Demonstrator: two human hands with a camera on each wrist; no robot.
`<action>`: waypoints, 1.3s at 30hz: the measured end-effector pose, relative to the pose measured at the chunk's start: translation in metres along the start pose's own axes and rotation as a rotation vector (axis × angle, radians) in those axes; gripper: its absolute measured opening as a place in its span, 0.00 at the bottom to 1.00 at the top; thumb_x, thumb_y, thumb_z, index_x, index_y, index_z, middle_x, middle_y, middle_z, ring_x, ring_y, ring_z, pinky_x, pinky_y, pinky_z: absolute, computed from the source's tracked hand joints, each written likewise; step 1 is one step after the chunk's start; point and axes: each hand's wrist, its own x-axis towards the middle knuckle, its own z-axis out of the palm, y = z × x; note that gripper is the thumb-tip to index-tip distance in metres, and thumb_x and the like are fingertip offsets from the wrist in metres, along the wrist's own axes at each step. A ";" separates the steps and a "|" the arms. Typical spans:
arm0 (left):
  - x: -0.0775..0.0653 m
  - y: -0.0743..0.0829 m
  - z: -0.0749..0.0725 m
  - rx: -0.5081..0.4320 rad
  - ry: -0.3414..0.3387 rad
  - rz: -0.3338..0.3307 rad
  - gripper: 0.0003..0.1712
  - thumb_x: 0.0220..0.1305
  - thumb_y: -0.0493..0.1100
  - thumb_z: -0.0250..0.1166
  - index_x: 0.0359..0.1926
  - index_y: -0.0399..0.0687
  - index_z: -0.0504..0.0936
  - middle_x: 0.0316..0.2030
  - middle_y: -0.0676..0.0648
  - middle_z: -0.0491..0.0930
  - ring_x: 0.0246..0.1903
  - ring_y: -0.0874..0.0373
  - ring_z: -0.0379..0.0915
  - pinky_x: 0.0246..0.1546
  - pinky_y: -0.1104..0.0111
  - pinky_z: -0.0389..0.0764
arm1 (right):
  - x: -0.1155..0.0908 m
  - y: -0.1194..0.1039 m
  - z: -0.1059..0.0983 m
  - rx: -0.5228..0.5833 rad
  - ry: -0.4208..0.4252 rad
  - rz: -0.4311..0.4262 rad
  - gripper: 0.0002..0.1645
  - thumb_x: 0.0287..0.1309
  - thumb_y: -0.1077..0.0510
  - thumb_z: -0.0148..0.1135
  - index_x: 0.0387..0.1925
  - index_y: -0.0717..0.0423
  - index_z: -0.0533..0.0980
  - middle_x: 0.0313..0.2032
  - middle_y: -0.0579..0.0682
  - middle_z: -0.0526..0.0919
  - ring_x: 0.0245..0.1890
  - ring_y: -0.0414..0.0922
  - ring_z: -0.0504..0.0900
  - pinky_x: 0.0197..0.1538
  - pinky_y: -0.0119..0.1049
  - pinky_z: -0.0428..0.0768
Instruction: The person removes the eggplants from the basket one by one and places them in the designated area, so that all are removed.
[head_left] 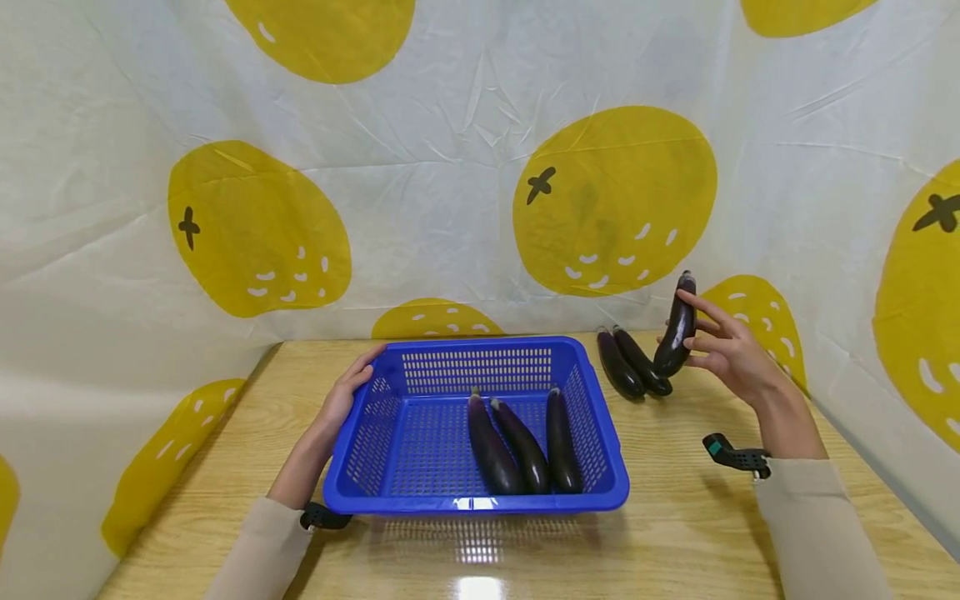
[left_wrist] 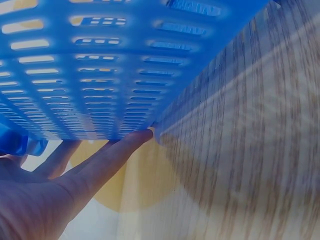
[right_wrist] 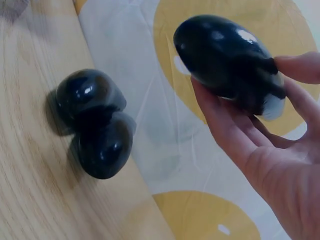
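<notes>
At the right of the head view, my right hand holds an eggplant nearly upright between thumb and fingers. In the right wrist view that eggplant is raised off the wooden table. Two more eggplants lie side by side on the table just left of it. A blue plastic basket stands in the middle, with three eggplants inside toward its right side. My left hand rests at the basket's left side. Its fingers lie extended along the slotted outer wall in the left wrist view.
The wooden table runs back to a white hanging cloth printed with yellow fruit shapes. The cloth also closes in the left and right sides. A black wrist strap sits on the right wrist.
</notes>
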 end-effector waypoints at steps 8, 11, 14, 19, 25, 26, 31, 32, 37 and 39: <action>-0.001 0.000 -0.001 0.005 0.002 -0.016 0.31 0.85 0.49 0.36 0.83 0.57 0.50 0.83 0.47 0.46 0.80 0.47 0.44 0.58 0.80 0.69 | -0.001 0.006 -0.007 -0.084 0.101 0.038 0.46 0.72 0.73 0.51 0.83 0.46 0.49 0.60 0.53 0.65 0.50 0.41 0.83 0.46 0.37 0.87; -0.001 -0.001 -0.001 0.007 0.002 -0.010 0.31 0.85 0.49 0.36 0.83 0.56 0.51 0.83 0.47 0.46 0.80 0.47 0.44 0.58 0.80 0.69 | -0.001 0.007 -0.010 -0.140 0.161 0.059 0.48 0.71 0.72 0.55 0.83 0.43 0.49 0.58 0.51 0.67 0.48 0.39 0.84 0.44 0.35 0.87; 0.000 0.000 -0.001 0.011 0.006 -0.007 0.30 0.85 0.49 0.36 0.83 0.56 0.51 0.83 0.48 0.46 0.80 0.48 0.43 0.59 0.80 0.67 | -0.002 0.008 -0.013 -0.214 0.221 0.090 0.50 0.70 0.70 0.58 0.83 0.41 0.48 0.58 0.47 0.66 0.46 0.37 0.84 0.43 0.33 0.86; -0.001 0.001 0.000 0.008 0.005 -0.007 0.30 0.85 0.48 0.36 0.83 0.56 0.51 0.83 0.48 0.46 0.81 0.48 0.43 0.59 0.80 0.67 | -0.004 0.014 -0.020 -0.294 0.288 0.117 0.55 0.67 0.68 0.63 0.83 0.38 0.46 0.59 0.45 0.63 0.42 0.36 0.86 0.42 0.31 0.86; -0.002 0.000 0.000 0.007 0.002 -0.010 0.30 0.85 0.47 0.36 0.83 0.56 0.50 0.83 0.47 0.46 0.80 0.47 0.44 0.59 0.80 0.68 | -0.006 0.025 -0.026 -0.422 0.324 0.106 0.57 0.64 0.70 0.66 0.83 0.36 0.48 0.60 0.56 0.64 0.39 0.33 0.86 0.41 0.32 0.87; -0.002 0.000 -0.001 0.012 0.002 -0.011 0.30 0.85 0.47 0.35 0.83 0.56 0.50 0.83 0.47 0.46 0.80 0.47 0.44 0.59 0.80 0.67 | -0.006 0.027 -0.026 -0.453 0.323 0.111 0.56 0.65 0.70 0.66 0.83 0.37 0.49 0.62 0.60 0.64 0.39 0.32 0.85 0.41 0.32 0.87; -0.001 0.001 -0.001 0.037 0.007 -0.011 0.30 0.85 0.48 0.35 0.83 0.57 0.51 0.83 0.49 0.46 0.81 0.48 0.43 0.62 0.77 0.63 | -0.007 0.034 -0.029 -0.601 0.288 0.143 0.50 0.66 0.67 0.65 0.82 0.42 0.53 0.70 0.76 0.56 0.41 0.27 0.82 0.42 0.33 0.87; -0.001 0.001 -0.001 0.039 0.008 -0.011 0.30 0.85 0.48 0.35 0.83 0.57 0.51 0.83 0.49 0.46 0.81 0.48 0.42 0.63 0.76 0.62 | -0.007 0.035 -0.030 -0.627 0.279 0.148 0.50 0.67 0.67 0.65 0.82 0.44 0.54 0.71 0.77 0.55 0.41 0.29 0.82 0.43 0.34 0.86; -0.001 0.000 -0.001 0.036 0.004 -0.013 0.30 0.85 0.48 0.35 0.83 0.58 0.51 0.83 0.49 0.46 0.81 0.48 0.42 0.62 0.77 0.63 | -0.007 0.041 -0.031 -0.731 0.267 0.160 0.48 0.65 0.67 0.66 0.81 0.51 0.56 0.70 0.81 0.55 0.50 0.61 0.84 0.42 0.37 0.86; -0.001 0.000 0.000 0.030 0.002 -0.014 0.30 0.85 0.48 0.35 0.83 0.58 0.51 0.83 0.49 0.46 0.81 0.48 0.43 0.61 0.78 0.64 | -0.008 0.043 -0.032 -0.745 0.264 0.166 0.48 0.64 0.67 0.67 0.81 0.52 0.56 0.71 0.80 0.54 0.55 0.73 0.78 0.42 0.37 0.86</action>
